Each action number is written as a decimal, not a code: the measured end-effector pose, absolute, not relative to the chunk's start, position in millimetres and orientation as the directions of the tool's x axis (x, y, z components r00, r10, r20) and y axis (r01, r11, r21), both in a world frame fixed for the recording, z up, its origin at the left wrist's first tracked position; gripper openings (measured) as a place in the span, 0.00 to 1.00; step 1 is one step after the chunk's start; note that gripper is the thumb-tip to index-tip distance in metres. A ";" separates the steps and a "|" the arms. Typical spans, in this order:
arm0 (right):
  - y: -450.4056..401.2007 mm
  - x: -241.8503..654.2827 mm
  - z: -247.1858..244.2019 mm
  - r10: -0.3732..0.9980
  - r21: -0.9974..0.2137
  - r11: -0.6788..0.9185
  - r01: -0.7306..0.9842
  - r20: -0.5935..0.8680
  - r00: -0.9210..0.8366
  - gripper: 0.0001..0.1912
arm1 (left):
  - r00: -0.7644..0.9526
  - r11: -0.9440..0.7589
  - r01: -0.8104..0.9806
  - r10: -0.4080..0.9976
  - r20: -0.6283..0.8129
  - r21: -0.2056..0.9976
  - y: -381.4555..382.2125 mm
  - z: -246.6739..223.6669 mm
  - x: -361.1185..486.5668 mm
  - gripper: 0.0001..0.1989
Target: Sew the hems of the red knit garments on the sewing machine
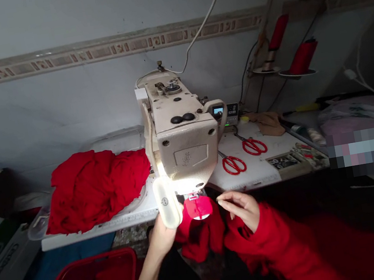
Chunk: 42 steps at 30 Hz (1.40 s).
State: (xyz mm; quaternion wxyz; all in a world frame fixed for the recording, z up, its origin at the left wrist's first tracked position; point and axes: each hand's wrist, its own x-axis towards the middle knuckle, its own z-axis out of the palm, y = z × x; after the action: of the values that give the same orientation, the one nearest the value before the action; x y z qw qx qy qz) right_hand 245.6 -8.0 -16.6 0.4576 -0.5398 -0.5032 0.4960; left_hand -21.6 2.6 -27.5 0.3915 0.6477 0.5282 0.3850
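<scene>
One red cloth is seen hanging from under the presser foot of the sewing machine, its long fall running back toward the body, between the left hand and the right hand. The right hand is pinched narrow, with nothing seen held, and is placed just right of the cloth, not touching it. The left hand is nearer, just beside the cloth, but is partly hidden by a white lamp, so its grip cannot be told.

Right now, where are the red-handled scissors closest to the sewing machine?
In the head view, the red-handled steel scissors lie on the white tabletop, to the right of the cream sewing machine head and just in front of a second red-handled pair.
</scene>
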 end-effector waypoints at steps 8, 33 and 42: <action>-49.6 211.8 -37.7 0.920 -0.950 -0.308 0.050 -0.311 -0.240 0.20 | 0.098 0.004 0.279 0.995 -0.033 0.960 -1.4 -32.0 -66.4 0.12; -60.9 227.7 -14.0 0.699 -0.911 -0.095 0.401 -0.348 -0.625 0.14 | 0.734 -0.110 0.295 0.662 -0.151 0.949 -47.6 -7.9 5.8 0.16; -44.8 231.1 -26.0 0.923 -0.980 -0.115 0.160 -0.165 -0.349 0.17 | 0.344 0.206 0.011 0.918 -0.197 0.978 -50.7 -23.3 -11.3 0.17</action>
State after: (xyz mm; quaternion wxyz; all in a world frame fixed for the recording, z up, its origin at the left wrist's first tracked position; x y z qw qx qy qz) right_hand 231.1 -44.8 -26.0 0.3276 -0.4672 -0.5791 0.5823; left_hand -11.3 -50.7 -23.3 0.6346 0.5187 0.4477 0.3575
